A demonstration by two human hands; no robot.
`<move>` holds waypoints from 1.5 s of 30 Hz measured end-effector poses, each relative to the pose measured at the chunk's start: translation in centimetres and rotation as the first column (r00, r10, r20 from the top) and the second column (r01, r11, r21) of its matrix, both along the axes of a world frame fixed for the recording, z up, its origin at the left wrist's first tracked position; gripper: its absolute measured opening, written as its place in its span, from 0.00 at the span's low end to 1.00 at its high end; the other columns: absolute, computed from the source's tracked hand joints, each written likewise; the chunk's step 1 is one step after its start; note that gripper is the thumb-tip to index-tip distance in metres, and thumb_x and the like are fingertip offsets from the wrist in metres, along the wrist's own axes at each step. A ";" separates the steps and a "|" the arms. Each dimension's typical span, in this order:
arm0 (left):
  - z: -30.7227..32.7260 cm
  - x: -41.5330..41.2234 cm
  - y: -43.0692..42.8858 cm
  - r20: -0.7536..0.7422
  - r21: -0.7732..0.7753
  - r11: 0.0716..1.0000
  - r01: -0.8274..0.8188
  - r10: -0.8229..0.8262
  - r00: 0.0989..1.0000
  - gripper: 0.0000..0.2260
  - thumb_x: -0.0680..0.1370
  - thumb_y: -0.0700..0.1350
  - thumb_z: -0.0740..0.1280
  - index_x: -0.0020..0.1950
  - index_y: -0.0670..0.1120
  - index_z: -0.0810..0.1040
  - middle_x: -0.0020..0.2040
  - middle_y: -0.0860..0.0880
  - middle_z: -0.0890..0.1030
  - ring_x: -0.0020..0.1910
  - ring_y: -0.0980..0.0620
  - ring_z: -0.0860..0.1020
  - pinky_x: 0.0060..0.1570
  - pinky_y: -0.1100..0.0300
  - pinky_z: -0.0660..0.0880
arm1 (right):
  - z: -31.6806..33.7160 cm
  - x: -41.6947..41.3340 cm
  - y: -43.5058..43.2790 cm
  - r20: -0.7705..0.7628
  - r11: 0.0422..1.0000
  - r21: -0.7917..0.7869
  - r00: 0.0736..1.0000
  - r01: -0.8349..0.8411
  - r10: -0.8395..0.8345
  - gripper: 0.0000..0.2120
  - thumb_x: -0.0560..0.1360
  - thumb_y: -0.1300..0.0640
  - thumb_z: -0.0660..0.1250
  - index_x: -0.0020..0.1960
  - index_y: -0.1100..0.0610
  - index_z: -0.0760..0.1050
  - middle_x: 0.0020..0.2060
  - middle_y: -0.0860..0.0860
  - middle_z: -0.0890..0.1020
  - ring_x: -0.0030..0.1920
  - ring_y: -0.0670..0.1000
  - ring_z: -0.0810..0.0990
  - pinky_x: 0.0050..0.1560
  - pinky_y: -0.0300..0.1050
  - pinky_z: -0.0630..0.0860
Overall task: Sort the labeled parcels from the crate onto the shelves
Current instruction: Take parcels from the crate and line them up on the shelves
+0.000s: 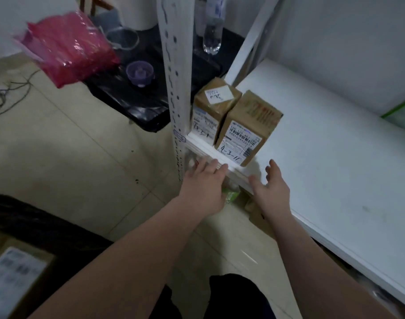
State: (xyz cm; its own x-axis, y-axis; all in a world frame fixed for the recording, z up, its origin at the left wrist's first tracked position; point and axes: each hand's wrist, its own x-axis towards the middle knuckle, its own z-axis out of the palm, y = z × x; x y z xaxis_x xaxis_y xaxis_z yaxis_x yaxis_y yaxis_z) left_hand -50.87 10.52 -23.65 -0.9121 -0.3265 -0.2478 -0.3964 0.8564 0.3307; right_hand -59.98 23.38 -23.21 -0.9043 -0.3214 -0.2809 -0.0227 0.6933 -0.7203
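Note:
Two brown cardboard parcels stand side by side at the left end of a white shelf (323, 143). The nearer parcel (247, 127) carries a label handwritten 4-3-11. The parcel behind it (214, 104) is pressed against the shelf's upright post. My left hand (203, 187) hovers just in front of the shelf edge, fingers spread, holding nothing. My right hand (271, 187) is beside it over the shelf's front edge, also open and empty, a little short of the nearer parcel. At the bottom left lies another labeled box (15, 279) inside a dark crate rim (35, 224).
A perforated white post (174, 72) rises at the shelf's left corner. Behind it, a black-covered surface (132, 100) holds a purple cup (140, 73), a clear bottle (211, 26) and a clear container. A pink plastic bag (68, 47) hangs at upper left. Green packaging (231, 195) shows below the shelf.

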 end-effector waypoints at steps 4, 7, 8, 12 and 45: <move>7.6 3.8 0.3 -0.053 0.143 0.984 -0.106 0.115 0.992 0.13 0.76 0.48 0.62 0.59 0.48 0.73 0.53 0.47 0.78 0.53 0.45 0.77 0.48 0.53 0.75 | 6.7 3.1 0.7 0.068 1.000 -0.003 0.998 0.013 -0.013 0.23 0.78 0.53 0.65 0.73 0.54 0.68 0.63 0.53 0.79 0.60 0.53 0.78 0.55 0.40 0.68; 13.4 7.2 0.8 -0.020 0.252 0.957 -0.142 0.151 0.988 0.17 0.78 0.47 0.63 0.66 0.48 0.74 0.55 0.45 0.80 0.54 0.45 0.78 0.53 0.50 0.76 | 12.4 5.9 1.0 0.069 0.999 -0.040 0.998 0.006 -0.003 0.13 0.77 0.56 0.66 0.61 0.55 0.79 0.46 0.47 0.81 0.53 0.52 0.81 0.53 0.41 0.72; 15.3 8.3 1.0 -0.016 0.268 0.953 -0.138 0.148 0.989 0.18 0.78 0.47 0.63 0.68 0.47 0.73 0.56 0.45 0.80 0.55 0.45 0.78 0.54 0.51 0.75 | 14.3 6.9 1.1 0.067 0.998 -0.061 0.998 0.014 -0.010 0.11 0.77 0.57 0.67 0.58 0.54 0.81 0.44 0.46 0.81 0.50 0.52 0.81 0.54 0.44 0.76; 21.0 12.8 1.5 -0.076 0.371 0.905 -0.208 0.253 0.964 0.11 0.78 0.46 0.64 0.58 0.45 0.79 0.50 0.50 0.81 0.47 0.54 0.79 0.48 0.62 0.75 | 20.7 10.6 2.0 0.062 0.988 -0.148 0.998 0.034 -0.025 0.06 0.76 0.57 0.66 0.50 0.51 0.81 0.39 0.47 0.82 0.43 0.52 0.81 0.50 0.51 0.80; 30.9 49.9 13.5 -0.082 0.684 0.252 -0.685 0.959 0.271 0.05 0.77 0.45 0.68 0.41 0.50 0.80 0.43 0.47 0.80 0.41 0.48 0.77 0.43 0.53 0.76 | 27.9 40.6 9.5 0.104 0.841 -0.227 0.846 -0.491 0.523 0.06 0.76 0.56 0.67 0.43 0.48 0.80 0.42 0.49 0.84 0.44 0.52 0.82 0.49 0.51 0.78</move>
State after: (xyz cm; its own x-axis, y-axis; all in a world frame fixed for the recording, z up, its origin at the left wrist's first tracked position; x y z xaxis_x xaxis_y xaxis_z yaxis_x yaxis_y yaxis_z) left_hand -1.01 24.03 7.23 -0.1911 -0.9251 -0.3281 -0.4700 -0.2072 0.8580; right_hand -19.40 32.86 4.71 -0.5494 -0.7825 -0.2930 -0.2113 0.4694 -0.8574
